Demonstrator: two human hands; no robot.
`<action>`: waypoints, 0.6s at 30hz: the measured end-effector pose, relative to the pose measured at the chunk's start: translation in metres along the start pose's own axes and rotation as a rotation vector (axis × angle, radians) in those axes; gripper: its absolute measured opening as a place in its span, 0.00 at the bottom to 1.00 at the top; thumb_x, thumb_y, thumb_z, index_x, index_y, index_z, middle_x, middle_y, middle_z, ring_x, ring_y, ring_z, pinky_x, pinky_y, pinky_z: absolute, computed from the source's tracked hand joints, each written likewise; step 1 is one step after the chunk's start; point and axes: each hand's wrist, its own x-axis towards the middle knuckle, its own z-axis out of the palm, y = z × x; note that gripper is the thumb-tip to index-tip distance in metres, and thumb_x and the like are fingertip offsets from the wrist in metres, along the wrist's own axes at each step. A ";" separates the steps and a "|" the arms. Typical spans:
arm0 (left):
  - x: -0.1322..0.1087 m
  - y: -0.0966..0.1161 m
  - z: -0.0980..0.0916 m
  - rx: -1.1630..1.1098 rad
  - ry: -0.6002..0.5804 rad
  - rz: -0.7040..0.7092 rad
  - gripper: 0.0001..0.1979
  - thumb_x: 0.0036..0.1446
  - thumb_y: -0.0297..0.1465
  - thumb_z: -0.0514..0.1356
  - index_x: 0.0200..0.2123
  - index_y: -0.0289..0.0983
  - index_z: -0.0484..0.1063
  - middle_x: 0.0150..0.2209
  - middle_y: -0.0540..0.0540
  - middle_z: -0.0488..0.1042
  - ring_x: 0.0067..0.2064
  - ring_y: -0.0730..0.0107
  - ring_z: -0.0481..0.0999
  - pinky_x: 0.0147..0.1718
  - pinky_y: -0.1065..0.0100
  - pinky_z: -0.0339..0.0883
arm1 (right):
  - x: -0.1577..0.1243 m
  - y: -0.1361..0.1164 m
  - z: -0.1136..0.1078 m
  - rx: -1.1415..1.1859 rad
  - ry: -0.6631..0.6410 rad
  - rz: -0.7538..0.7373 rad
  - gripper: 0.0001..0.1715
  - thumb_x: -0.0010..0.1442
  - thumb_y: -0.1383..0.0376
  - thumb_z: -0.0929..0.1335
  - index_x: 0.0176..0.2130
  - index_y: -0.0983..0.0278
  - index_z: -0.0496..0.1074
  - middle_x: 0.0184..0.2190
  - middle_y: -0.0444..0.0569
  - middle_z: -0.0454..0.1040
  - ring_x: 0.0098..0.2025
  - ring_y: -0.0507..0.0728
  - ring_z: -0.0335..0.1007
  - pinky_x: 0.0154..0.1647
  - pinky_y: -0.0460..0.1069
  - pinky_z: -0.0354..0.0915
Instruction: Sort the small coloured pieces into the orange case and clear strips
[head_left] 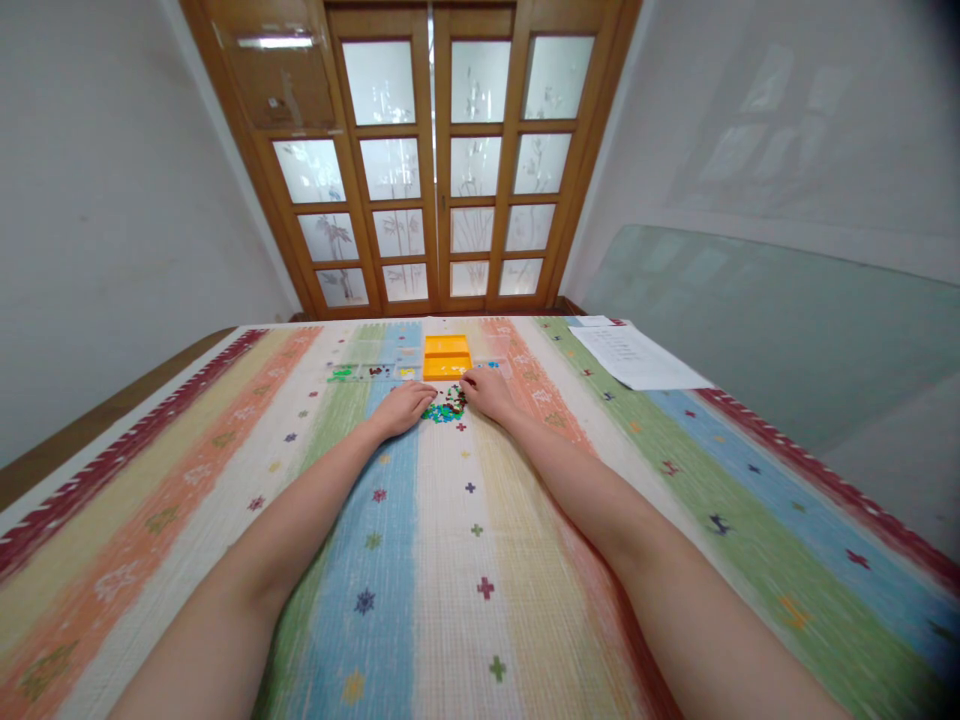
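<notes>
A loose pile of tiny bead-like pieces (448,408), blue, green, dark red and white, lies on the striped tablecloth between my hands. My left hand (405,408) rests at the pile's left edge, fingers drawn together and curled; whether they hold a piece is too small to see. At the pile's upper right, my right hand (489,392) has its fingertips pinched together, and what is in them is hidden. Just beyond stands an opened orange plastic case (448,345). Clear compartment boxes flank it: the left box (367,372) holds green, dark red and yellow pieces, the right one (495,366) blue pieces.
White printed sheets (637,357) lie at the table's far right. The patterned tablecloth (442,600) covers the table. A greenish glass panel (750,330) leans along the right wall, and wooden doors with glass panes (435,200) stand behind the table.
</notes>
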 end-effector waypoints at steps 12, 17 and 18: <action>0.002 0.010 -0.004 -0.034 -0.057 0.058 0.23 0.77 0.38 0.47 0.59 0.39 0.78 0.62 0.40 0.78 0.64 0.58 0.73 0.69 0.53 0.61 | 0.000 -0.001 -0.002 0.004 -0.022 0.003 0.18 0.74 0.62 0.65 0.41 0.63 0.83 0.41 0.53 0.83 0.42 0.59 0.72 0.43 0.50 0.57; 0.000 0.006 -0.003 -0.036 -0.041 0.028 0.23 0.76 0.37 0.47 0.58 0.38 0.79 0.60 0.39 0.78 0.63 0.58 0.74 0.68 0.53 0.63 | 0.001 0.000 0.002 0.001 -0.022 0.008 0.17 0.74 0.61 0.65 0.41 0.63 0.83 0.42 0.54 0.83 0.42 0.59 0.72 0.42 0.50 0.57; 0.000 0.005 -0.003 -0.039 -0.033 0.024 0.23 0.76 0.37 0.47 0.58 0.39 0.79 0.59 0.39 0.78 0.62 0.58 0.74 0.67 0.54 0.64 | 0.001 0.000 0.002 0.002 -0.018 0.003 0.17 0.74 0.61 0.65 0.41 0.63 0.83 0.41 0.53 0.83 0.42 0.59 0.72 0.42 0.50 0.57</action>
